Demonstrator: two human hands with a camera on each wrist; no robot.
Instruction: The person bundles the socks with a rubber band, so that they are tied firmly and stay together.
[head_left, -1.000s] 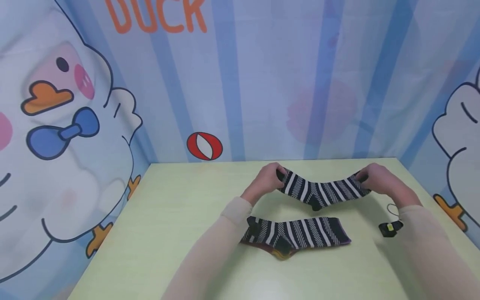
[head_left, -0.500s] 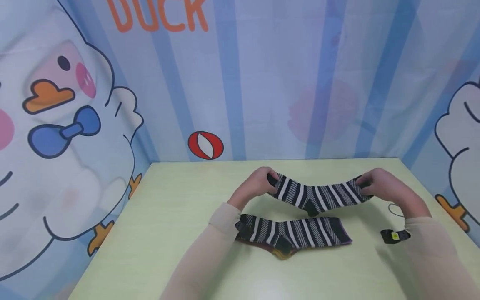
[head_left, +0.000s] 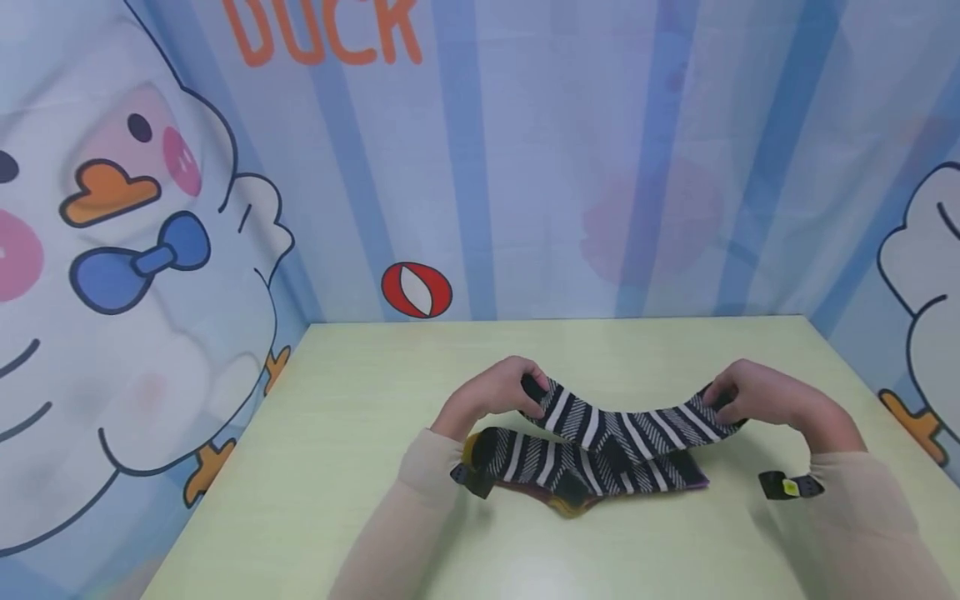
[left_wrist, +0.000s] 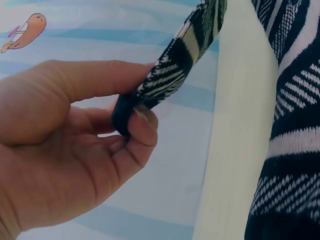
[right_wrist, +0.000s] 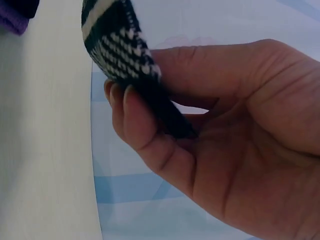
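Observation:
A black-and-white striped sock (head_left: 630, 429) is stretched between my two hands and sags in the middle. My left hand (head_left: 495, 387) pinches its dark toe end between thumb and fingers, which the left wrist view shows closely. The other end is pinched by my right hand (head_left: 765, 396). Under and in front of the held sock lies a matching striped sock (head_left: 517, 458) on the table, partly covered by it in the head view. Mustard and purple edges show beneath that lower sock, so other socks lie under it.
The pale yellow-green table (head_left: 360, 367) has its back edge against a blue striped curtain (head_left: 547, 167) printed with ducks. Dark wrist devices (head_left: 791, 486) sit at both cuffs, the left one close to the lying socks.
Both hands have brought the held sock toward the front of the table and lower. It now overlaps the lying sock in the head view, where before there was a gap.

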